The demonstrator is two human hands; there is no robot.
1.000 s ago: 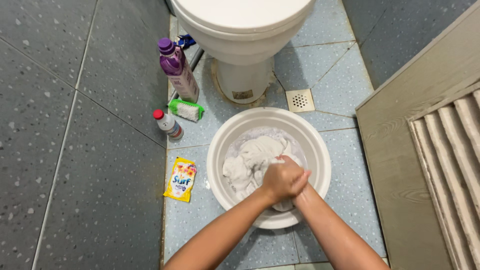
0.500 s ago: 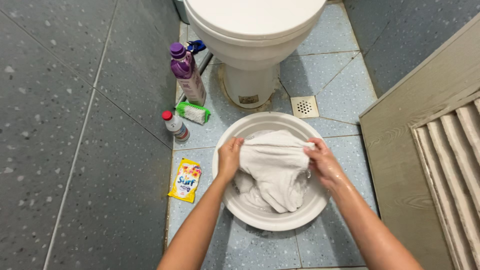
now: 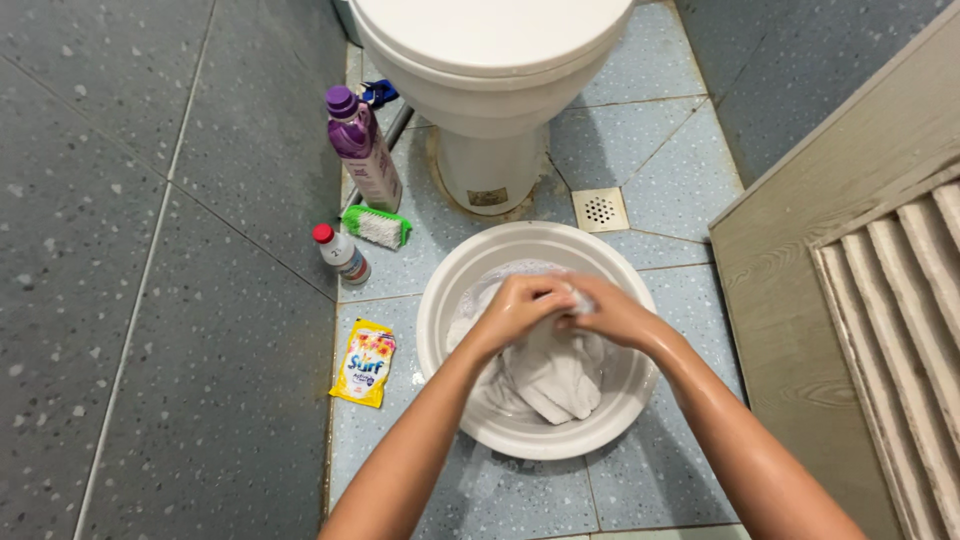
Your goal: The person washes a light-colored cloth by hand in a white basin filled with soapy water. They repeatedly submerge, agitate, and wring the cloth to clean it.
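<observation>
Both hands, the left hand (image 3: 520, 305) and right hand (image 3: 610, 312), were closed tight on a bunched part of the wet white cloth (image 3: 545, 370), seemingly scrubbing it inside the round white plastic basin (image 3: 440, 330). Rubbing onward would call for a fresh grip. The basin sat on pale blue floor tiles (image 3: 650, 140), before a white toilet (image 3: 490, 60).
</observation>
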